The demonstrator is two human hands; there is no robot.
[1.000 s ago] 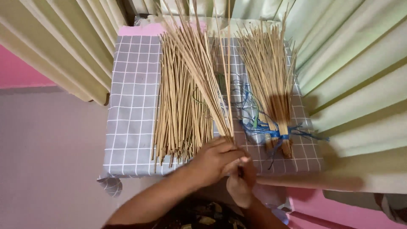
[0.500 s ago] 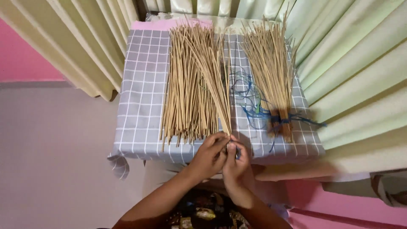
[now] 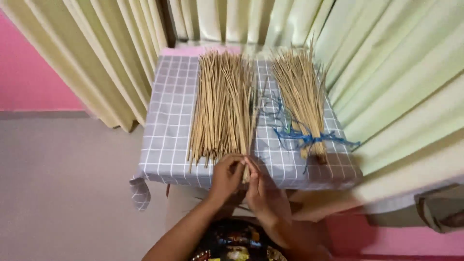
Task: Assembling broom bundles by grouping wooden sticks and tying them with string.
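We are gathering sticks at the near end of the loose pile (image 3: 221, 108); our left hand (image 3: 227, 176) and right hand (image 3: 263, 193) pinch a few together; next, probably, a firm grip to lift them clear.

Your 2 forearms are bare, no sleeves, watch or rings showing. Your left hand (image 3: 227, 176) sits at 9 o'clock of your right hand (image 3: 263, 195). At 6 o'clock, your dark top (image 3: 237, 241) carries a multicoloured printed pattern.

Heaps of thin tan sticks: two (image 3: 222, 106) (image 3: 299, 96)
Grey checked tablecloths: one (image 3: 169, 130)
Tangled blue strings: one (image 3: 299, 136)
Hands: two (image 3: 227, 178) (image 3: 263, 193)
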